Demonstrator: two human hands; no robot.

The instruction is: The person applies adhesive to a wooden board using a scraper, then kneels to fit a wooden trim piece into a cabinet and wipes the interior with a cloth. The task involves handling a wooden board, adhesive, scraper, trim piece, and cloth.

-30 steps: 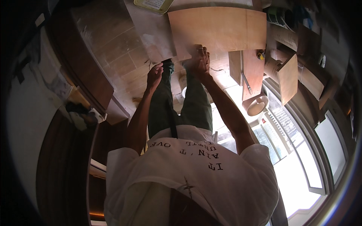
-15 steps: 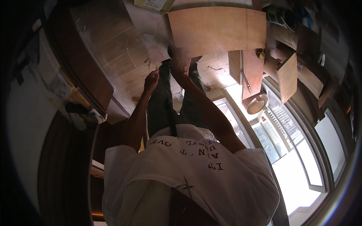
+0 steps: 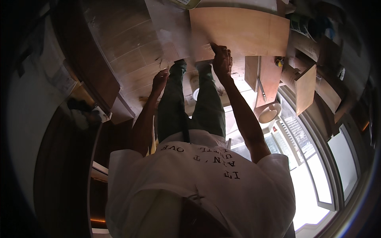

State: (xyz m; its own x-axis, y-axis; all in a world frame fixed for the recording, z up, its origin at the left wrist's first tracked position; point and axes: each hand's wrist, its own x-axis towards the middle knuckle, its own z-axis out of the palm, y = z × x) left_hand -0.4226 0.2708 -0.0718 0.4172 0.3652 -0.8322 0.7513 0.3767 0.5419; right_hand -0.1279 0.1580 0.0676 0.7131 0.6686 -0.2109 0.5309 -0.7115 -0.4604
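1. The head view looks from the wearer's head, through the left camera of a side-by-side pair, facing steeply down.
2. The white short-sleeved fabric shirt (image 3: 206, 178) is nearest, filling the lower middle.
3. Farther off, above centre, appear the bare left hand (image 3: 160, 80) and bare right hand (image 3: 223, 63), below the light-brown flat wooden board (image 3: 246, 33).
4. The fisheye lens bends straight edges toward its dark rim.

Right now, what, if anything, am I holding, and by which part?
Can't tell: your right hand is at the near edge of the wooden panel, grip unclear; your left hand is too dark to judge.
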